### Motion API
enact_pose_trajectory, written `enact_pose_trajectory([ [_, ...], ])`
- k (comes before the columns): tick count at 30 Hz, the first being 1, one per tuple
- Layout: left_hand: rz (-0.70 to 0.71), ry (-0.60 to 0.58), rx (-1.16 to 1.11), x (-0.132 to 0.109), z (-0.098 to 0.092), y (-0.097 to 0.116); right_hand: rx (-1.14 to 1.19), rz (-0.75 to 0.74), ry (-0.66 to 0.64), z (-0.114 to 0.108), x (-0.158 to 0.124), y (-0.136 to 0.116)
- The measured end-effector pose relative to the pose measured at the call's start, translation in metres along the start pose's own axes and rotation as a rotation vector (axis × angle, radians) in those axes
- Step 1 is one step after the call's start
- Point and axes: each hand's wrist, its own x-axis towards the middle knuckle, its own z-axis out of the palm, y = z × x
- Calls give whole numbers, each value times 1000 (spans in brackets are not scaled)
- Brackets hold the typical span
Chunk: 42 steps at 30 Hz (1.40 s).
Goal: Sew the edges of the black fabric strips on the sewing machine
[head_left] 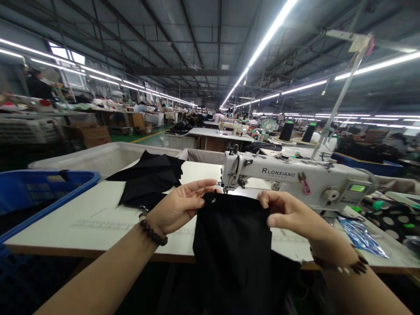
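Head camera: grips black fabric (232,245) by top corners with left hand (179,205) and right hand (288,212), both clenched on it (cloth draped over near table (82,218) edge), just before white sewing machine (288,177).

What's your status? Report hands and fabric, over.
Both shut: left hand, right hand on black fabric piece, top edge. Held before sewing machine. On table, black cloth pile, apart.

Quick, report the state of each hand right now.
Left hand: closed, pinching the top edge of the black fabric piece.
Right hand: closed, holding the same black fabric piece.
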Motion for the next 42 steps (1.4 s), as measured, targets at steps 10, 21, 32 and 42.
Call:
enact_pose_trajectory([
  [10, 34, 129, 35, 8, 19, -8, -533, -94, 67, 17, 4, -6],
  [21, 131, 241, 110, 17, -7, -19, 252, 48, 357, 4, 29, -16],
  [32, -164, -33, -331, -26, 16, -118, 674, -122, 658, 30, 53, -23],
  [42, 68, 322, -471, -26, -1, -84, 641, -146, 496, 7, 23, -7],
])
